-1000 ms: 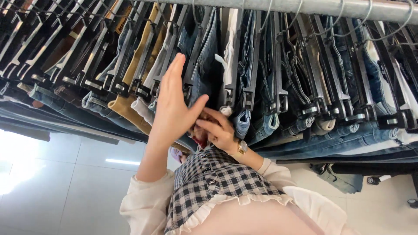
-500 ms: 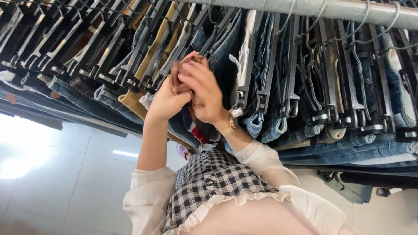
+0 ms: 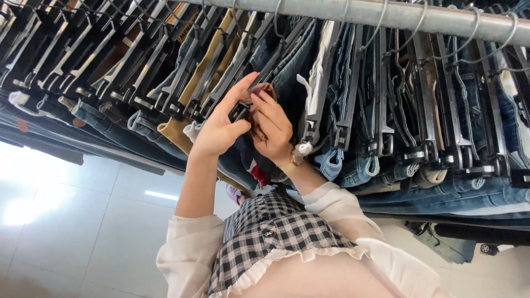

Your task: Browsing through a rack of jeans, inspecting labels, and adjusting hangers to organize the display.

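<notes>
Black clip hanger (image 3: 238, 112) with dark jeans (image 3: 287, 83), hanging on rail among packed row, pinched between both hands.

1. Hanging jeans (image 3: 353, 110) and clip hangers (image 3: 165, 83) pack the metal rail (image 3: 386, 14) tightly; hardly any gaps.
2. Both hands, left hand (image 3: 218, 129) and right hand (image 3: 273, 129), fill one narrow parting.
3. Open room lies below, above the tiled floor (image 3: 66, 221).

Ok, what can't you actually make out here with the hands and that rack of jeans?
- Head view: whatever the left hand and right hand pinch is mostly covered by their fingers; only a dark clip and a brownish patch show.
- The rail and rows of hanging jeans are cut off by the top and side edges.
- The wristwatch face is too small to tell.
- The floor glare washes out detail.
</notes>
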